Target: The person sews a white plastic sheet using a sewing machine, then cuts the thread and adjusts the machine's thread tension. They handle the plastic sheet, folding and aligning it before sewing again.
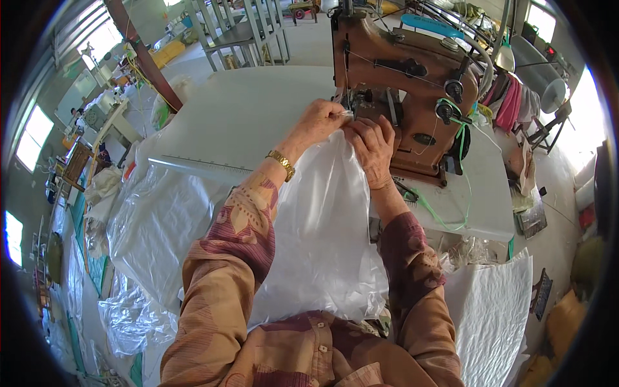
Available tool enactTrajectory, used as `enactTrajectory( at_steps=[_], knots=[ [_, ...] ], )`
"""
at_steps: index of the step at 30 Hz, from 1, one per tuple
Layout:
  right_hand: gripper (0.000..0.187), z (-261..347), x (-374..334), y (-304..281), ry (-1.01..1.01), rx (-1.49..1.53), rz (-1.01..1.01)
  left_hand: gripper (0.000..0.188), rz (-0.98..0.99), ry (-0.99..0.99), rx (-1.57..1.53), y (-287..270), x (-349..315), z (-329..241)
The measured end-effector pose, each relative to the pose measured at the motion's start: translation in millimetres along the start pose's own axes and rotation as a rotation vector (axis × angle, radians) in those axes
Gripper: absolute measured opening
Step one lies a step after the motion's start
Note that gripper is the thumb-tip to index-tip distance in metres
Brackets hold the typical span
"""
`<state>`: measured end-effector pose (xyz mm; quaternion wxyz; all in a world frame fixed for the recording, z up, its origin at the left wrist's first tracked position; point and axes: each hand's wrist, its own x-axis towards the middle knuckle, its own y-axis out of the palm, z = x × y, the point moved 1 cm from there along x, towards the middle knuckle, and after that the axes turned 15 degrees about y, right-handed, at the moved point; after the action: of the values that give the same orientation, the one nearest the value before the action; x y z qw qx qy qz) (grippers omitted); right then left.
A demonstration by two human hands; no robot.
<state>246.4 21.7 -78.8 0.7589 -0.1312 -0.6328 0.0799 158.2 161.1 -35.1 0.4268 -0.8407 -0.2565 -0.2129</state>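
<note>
A white, glossy plastic sheet (316,213) hangs from my two hands down over my lap. My left hand (316,124) pinches its gathered upper edge close to the needle area of a brown sewing machine (412,71). Beside it, my right hand (373,148) has its fingers curled over the same edge, with the fingertips partly hidden. Both hands are just in front of the machine's needle end. A gold watch is on my left wrist.
A clear ruler (200,166) lies on the white table (258,97) to the left. Green string (461,193) trails down the machine's right side. More plastic sheeting (161,226) drapes over the left edge, and a white sheet (487,316) hangs at the right. A metal chair (245,32) stands beyond.
</note>
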Motion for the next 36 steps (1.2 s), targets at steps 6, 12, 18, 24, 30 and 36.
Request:
enactTrajectory(
  at_steps=[6,12,18,24,30,36],
  knots=[
    [0.022,-8.4,-7.4,9.2,0.042,-0.052,0.026,0.02,-0.135,-0.067,0.172,4.6,-2.6,-10.6],
    [0.025,-7.8,-6.4,9.7,0.028,-0.041,0.041,0.016,-0.114,-0.086,0.07,-8.1,-9.0,11.3],
    [0.033,-6.4,-10.1,14.9,0.056,-0.126,0.119,0.005,-0.165,-0.25,-0.281,-3.7,-2.4,19.3],
    [0.035,-5.5,-9.5,13.9,0.077,-0.193,0.126,0.005,-0.192,-0.249,-0.319,1.4,1.9,35.1],
    [0.034,-2.9,-6.3,14.7,0.102,-0.175,0.091,0.006,-0.181,-0.234,-0.346,3.4,7.0,49.3],
    [0.038,0.1,-2.7,9.8,0.131,-0.182,0.153,0.008,-0.188,-0.226,-0.385,3.5,10.9,50.9]
  ],
)
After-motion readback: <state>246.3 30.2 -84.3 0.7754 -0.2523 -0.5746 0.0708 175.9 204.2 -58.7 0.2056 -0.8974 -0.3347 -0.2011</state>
